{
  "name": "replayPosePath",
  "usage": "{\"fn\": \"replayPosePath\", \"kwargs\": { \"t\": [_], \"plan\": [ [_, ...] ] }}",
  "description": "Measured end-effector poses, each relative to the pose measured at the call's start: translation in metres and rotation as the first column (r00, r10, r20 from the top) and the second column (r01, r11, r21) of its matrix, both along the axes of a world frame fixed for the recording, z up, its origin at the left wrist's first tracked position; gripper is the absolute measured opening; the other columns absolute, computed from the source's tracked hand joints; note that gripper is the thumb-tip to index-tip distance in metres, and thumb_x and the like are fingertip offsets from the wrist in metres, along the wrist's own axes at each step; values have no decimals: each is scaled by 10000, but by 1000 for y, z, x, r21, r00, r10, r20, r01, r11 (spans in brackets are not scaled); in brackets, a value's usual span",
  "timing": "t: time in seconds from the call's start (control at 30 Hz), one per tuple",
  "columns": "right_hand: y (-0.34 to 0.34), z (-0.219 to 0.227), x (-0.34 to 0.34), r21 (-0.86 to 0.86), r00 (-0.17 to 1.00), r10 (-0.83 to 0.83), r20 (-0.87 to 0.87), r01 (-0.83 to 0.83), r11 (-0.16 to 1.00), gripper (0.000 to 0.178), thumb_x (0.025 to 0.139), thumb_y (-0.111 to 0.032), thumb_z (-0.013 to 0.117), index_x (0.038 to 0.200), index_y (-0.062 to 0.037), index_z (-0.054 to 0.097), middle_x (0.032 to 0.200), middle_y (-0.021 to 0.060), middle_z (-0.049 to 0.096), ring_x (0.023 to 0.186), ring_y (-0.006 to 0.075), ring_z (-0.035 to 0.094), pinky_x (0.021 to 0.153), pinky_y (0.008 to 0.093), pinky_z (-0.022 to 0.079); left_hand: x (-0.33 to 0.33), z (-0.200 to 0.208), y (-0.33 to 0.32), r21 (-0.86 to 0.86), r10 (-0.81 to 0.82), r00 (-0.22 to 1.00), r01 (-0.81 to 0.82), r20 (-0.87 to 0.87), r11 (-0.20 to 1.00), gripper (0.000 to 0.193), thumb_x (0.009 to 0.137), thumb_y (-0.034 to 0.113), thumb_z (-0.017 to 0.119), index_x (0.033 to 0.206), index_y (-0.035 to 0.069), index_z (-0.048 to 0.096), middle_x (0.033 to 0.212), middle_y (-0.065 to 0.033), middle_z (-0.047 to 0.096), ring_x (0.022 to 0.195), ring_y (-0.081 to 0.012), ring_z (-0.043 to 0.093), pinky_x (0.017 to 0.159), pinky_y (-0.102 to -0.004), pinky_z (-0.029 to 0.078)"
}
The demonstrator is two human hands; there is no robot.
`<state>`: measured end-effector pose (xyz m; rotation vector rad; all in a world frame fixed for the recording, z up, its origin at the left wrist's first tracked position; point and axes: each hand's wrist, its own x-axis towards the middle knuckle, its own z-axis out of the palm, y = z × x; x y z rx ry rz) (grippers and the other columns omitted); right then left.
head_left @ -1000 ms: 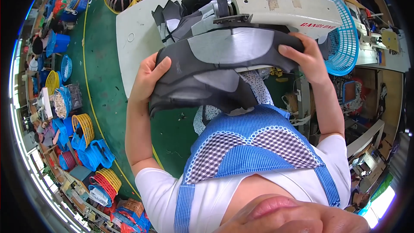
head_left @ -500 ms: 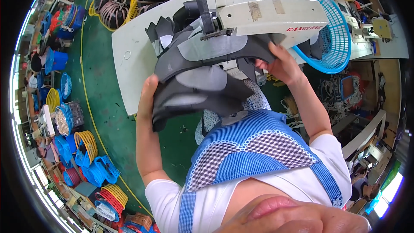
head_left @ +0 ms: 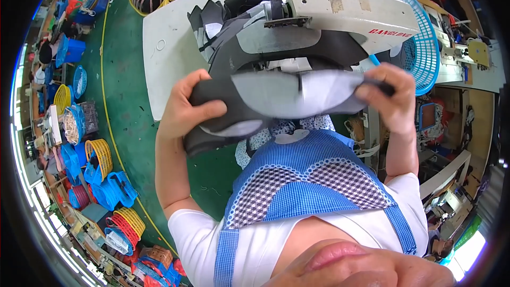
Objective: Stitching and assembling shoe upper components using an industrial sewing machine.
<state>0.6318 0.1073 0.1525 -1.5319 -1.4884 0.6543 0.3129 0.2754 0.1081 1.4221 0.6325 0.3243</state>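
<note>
Dark grey, flexible piece (head_left: 265, 93) with pale panels spans the space between both hands, in front of the white sewing machine (head_left: 350, 13). Left hand (head_left: 183, 109) pinches one end, thumb on the near face; right hand (head_left: 396, 101) pinches the other (slightly blurred) between thumb and fingers. Just beyond lies a second grey piece (head_left: 340, 48) — partly under the machine's arm — on the white table (head_left: 164, 74). Farther right stands a blue basket (head_left: 430, 48).

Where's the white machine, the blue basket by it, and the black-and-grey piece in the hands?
White machine (head_left: 353, 15), head view: its arm.
Blue basket (head_left: 428, 42), head view: latticed side.
Held piece (head_left: 270, 95), head view: grey patch.
</note>
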Motion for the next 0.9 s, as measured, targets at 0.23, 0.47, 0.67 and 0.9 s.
{"fn": "replayPosePath", "kwargs": {
  "t": [0.23,0.47,0.67,0.9],
  "plan": [
    [51,-74,22,-444,651,-365,-665,48,895,150,851,-143,627,938,-21,635,833,30,638,711,80,590,647,211,475,26,-35,27,-367,260,966,-241,1,898,325,842,221,637,1028,-36,567,901,-78,633,742,-89,597,682,-219,488],
    [66,-107,31,-304,531,-305,-791,92,948,173,840,-139,640,982,-42,639,913,30,649,810,101,601,708,232,482,28,-57,31,-458,319,948,-288,-10,841,314,872,248,603,1030,-22,573,904,-79,641,722,-107,617,660,-226,500],
    [34,-119,2,-344,433,-443,-785,290,893,572,826,-273,638,1303,-51,413,1237,67,523,1137,182,497,966,328,388,35,-66,33,-436,345,937,-287,57,853,342,898,286,568,1044,-23,573,925,-88,650,749,-122,634,681,-238,511],
    [44,-137,-20,-188,307,-194,-932,48,981,545,847,-282,613,1309,-99,391,1254,108,500,1158,249,500,992,407,398,33,-60,35,-504,295,953,-223,67,834,356,898,278,571,1078,-29,557,954,-106,647,776,-141,642,714,-251,521]
  ]
}}
